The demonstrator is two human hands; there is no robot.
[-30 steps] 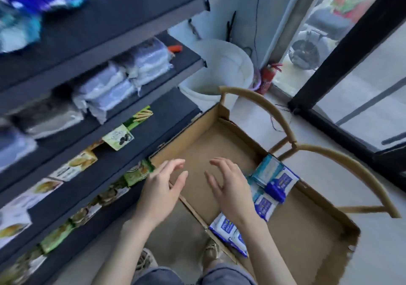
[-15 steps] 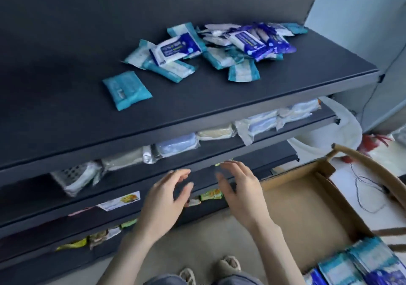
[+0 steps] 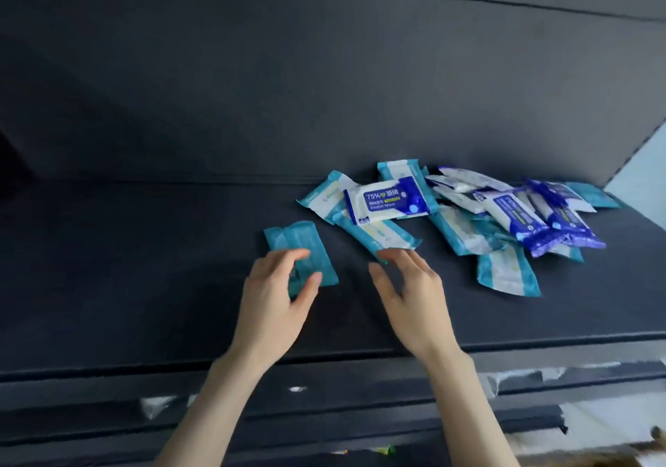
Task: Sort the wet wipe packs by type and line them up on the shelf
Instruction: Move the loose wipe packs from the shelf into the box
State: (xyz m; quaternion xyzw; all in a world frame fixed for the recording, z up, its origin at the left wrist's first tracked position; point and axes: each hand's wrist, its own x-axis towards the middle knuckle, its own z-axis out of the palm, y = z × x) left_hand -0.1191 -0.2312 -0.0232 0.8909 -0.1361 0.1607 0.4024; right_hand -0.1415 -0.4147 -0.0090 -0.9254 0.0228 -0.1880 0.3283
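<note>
In the head view, the wet wipe packs are all on the dark shelf [image 3: 144, 286], nothing yet in a row: a plain teal pack [image 3: 292, 239] lies alone on the left, and a loose pile [image 3: 504, 214] sprawls toward the shelf's right end. The left hand [image 3: 277, 293] curves over the near end of the teal pack, fingers above and thumb beside it; whether it has actually closed on the film I cannot tell. The right hand [image 3: 407, 293] is spread and holds nothing, its fingertips at the near corner of a teal-and-white pack [image 3: 378, 234], which lies partly under the white alcohol wipe pack [image 3: 389, 201]. Pulling that lower pack would likely drag the alcohol one along and mix the types. The film looks slick, so a light pinch may slide a pack instead of lifting it. The teal pack shows no label from here, and teal turns up on several packs, so a wrong grouping is easy. A shove into the pile could push the far teal pack [image 3: 594, 196] off the right end
</note>
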